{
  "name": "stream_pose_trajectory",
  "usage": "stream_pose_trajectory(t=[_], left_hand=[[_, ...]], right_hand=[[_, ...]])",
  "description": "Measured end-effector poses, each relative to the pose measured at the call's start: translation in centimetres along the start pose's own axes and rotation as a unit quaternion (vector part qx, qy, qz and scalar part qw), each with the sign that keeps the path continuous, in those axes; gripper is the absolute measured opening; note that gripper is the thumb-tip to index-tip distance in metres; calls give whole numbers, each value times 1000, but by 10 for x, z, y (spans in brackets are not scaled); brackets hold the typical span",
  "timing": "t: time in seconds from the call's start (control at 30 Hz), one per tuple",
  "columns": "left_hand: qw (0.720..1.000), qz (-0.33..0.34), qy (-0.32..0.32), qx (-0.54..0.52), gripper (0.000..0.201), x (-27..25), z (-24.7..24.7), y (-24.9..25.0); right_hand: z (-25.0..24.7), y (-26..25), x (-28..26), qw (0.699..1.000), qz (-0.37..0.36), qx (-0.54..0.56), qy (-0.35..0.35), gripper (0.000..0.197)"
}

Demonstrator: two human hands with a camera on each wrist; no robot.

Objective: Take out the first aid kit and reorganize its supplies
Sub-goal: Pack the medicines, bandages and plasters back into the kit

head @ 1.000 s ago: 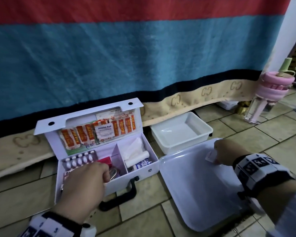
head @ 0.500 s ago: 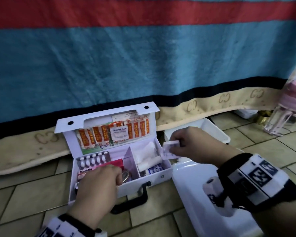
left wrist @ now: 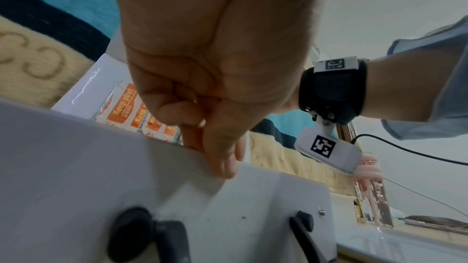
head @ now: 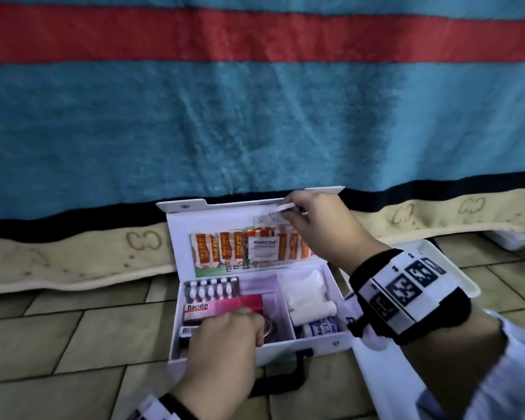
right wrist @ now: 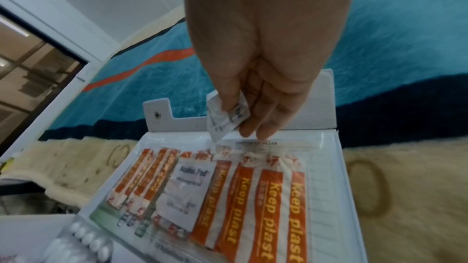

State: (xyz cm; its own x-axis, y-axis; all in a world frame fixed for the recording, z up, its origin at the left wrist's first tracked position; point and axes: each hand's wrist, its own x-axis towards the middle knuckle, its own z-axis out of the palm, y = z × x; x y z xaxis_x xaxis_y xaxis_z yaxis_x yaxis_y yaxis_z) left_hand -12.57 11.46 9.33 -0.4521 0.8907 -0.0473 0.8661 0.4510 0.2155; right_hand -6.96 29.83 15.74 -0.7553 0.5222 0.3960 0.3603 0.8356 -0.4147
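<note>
The white first aid kit stands open on the tiled floor, its lid upright. The lid's clear pocket holds orange plaster strips and an alcohol pad. My right hand pinches a small white sachet at the pocket's top edge; in the right wrist view the sachet sits between thumb and fingers. My left hand grips the kit's front wall, fingers curled inside and thumb outside. Inside lie a blister pack, a pink Bacidin box, white gauze and a small bottle.
A flat white tray lies right of the kit, under my right forearm, with a deeper white tub behind it. A blue, red and beige blanket hangs directly behind the lid. The kit's black handle lies on the tiles in front.
My right hand carried the white sachet from the flat tray at the right, left and up to the top of the kit's lid. The left hand stayed on the front wall.
</note>
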Motion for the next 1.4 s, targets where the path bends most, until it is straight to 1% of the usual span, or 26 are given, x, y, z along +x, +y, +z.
stream_pose_trajectory(t=[0.1, 0.23, 0.33, 0.43, 0.53, 0.67, 0.73, 0.8, 0.87, 1.0, 1.07, 1.13, 1.2, 1.23, 1.3, 1.4], left_hand=[[1000, 10, -6, -16, 28, 2, -1, -1], [999, 25, -18, -25, 30, 5, -1, -3], [999, 27, -25, -23, 27, 8, -2, -3], [999, 23, -36, -29, 25, 10, -2, -3], [998, 19, -40, -40, 26, 10, -3, -3], [998, 21, -39, -39, 28, 10, -4, -2], [998, 21, -38, -35, 29, 10, -4, -2], [999, 20, -37, -33, 28, 10, -4, -2], [999, 20, -38, -33, 28, 10, -4, -2], [999, 21, -40, -30, 29, 10, -4, -2], [999, 20, -40, -29, 30, 11, -4, -2], [999, 21, -40, -28, 30, 10, -4, -2], [999, 23, -38, -29, 30, 10, -4, -2], [999, 24, -38, -29, 30, 10, -3, -2], [999, 24, -41, -24, 29, 11, -3, -1], [999, 19, -45, -24, 31, 12, -3, -1]], right_hand=[[4, 1, 6, 999, -1, -30, -36, 19], [0, 2, 13, 998, 6, -24, -61, 17], [-3, 5, 18, 996, 7, -23, -87, 15], [-6, 8, 21, 994, 10, 14, -112, 13], [-8, 9, 22, 991, 19, 44, -123, 11], [-8, 8, 22, 986, 49, 97, -129, 16], [-7, 6, 22, 986, 46, 85, -133, 17], [-5, 6, 23, 988, 24, 48, -145, 11], [-4, 4, 23, 987, -5, 3, -158, 13], [-4, 4, 26, 982, -28, -31, -184, 17], [-5, 6, 28, 974, -37, -66, -212, 16], [-7, 7, 29, 961, -63, -120, -242, 16], [-9, 6, 29, 947, -82, -163, -262, 26], [-10, 5, 28, 945, -86, -174, -263, 27], [-10, 5, 28, 949, -91, -184, -241, 26], [-12, 7, 33, 964, -48, -177, -191, 21]])
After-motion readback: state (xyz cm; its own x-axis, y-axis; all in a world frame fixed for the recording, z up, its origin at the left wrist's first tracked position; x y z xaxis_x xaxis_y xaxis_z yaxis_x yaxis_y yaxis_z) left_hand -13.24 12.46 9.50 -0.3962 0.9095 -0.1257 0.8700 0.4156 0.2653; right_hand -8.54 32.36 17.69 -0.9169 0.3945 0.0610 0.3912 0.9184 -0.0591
